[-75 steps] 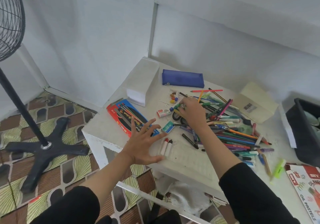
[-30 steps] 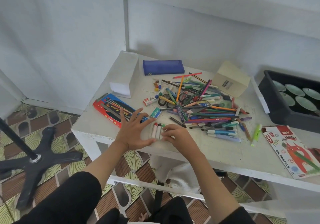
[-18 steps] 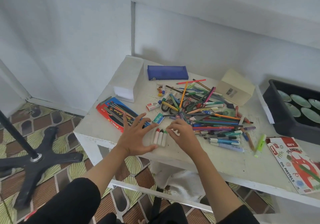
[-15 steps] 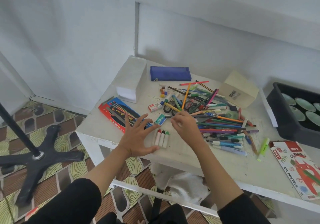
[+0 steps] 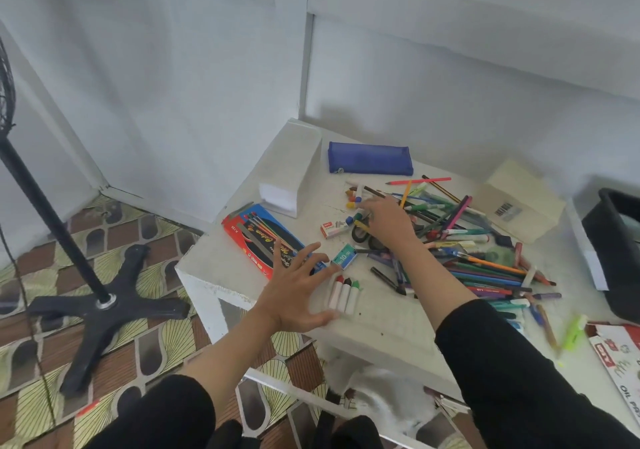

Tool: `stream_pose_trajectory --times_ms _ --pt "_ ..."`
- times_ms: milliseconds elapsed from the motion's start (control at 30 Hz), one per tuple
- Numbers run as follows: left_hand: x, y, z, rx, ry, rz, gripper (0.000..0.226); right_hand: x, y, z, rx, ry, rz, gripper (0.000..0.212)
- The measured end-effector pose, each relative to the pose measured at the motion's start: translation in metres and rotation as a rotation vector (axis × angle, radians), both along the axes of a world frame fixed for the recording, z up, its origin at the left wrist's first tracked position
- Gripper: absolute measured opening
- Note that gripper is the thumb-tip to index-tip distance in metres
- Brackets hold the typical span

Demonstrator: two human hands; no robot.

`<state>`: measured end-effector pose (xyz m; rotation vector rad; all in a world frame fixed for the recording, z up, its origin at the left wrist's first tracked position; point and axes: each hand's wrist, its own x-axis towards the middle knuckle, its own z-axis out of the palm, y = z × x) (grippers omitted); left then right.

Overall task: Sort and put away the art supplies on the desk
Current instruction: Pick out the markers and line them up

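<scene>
While spread wide, left hand (image 5: 298,289): gripping nothing, at the front edge of the desk (image 5: 381,324), just left of the three crayons (image 5: 344,294).
right hand (image 5: 389,223): on the left end of the pile of pens and pencils (image 5: 485,272), mid-desk; fingers curled down and hidden, so grip impossible to tell.
three crayons: side by side, coloured tips toward the far edge.
blue pencil case (image 5: 370,158): flat near the far edge.
pencil box (image 5: 256,240): red and blue, by the left edge.
</scene>
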<state>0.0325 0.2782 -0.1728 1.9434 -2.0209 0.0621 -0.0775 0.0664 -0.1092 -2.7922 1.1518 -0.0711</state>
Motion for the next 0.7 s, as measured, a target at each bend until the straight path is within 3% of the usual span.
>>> stream_pose_trajectory --times_ms 167,267,467,567,700 --pt "0.001 -0.001 -0.002 0.01 0.01 -0.004 0.075 0.009 -0.004 0.006 -0.293 0.229 0.141 0.027" --pt "0.002 -0.001 -0.003 0.019 0.026 -0.007 0.076 0.007 -0.007 0.005 -0.316 0.217 0.192 0.024" --pt "0.002 -0.001 -0.003 0.013 0.031 -0.01 0.077 -0.003 -0.003 -0.008 -0.292 -0.076 0.143 0.022" --pt "0.001 0.0 -0.001 -0.003 0.022 -0.008 0.075 -0.008 0.004 -0.007 -0.333 -0.32 0.131 0.018" --pt "0.0 -0.001 -0.001 -0.016 0.044 -0.01 0.075 -0.021 0.017 -0.001 -0.148 -0.617 0.022 0.008"
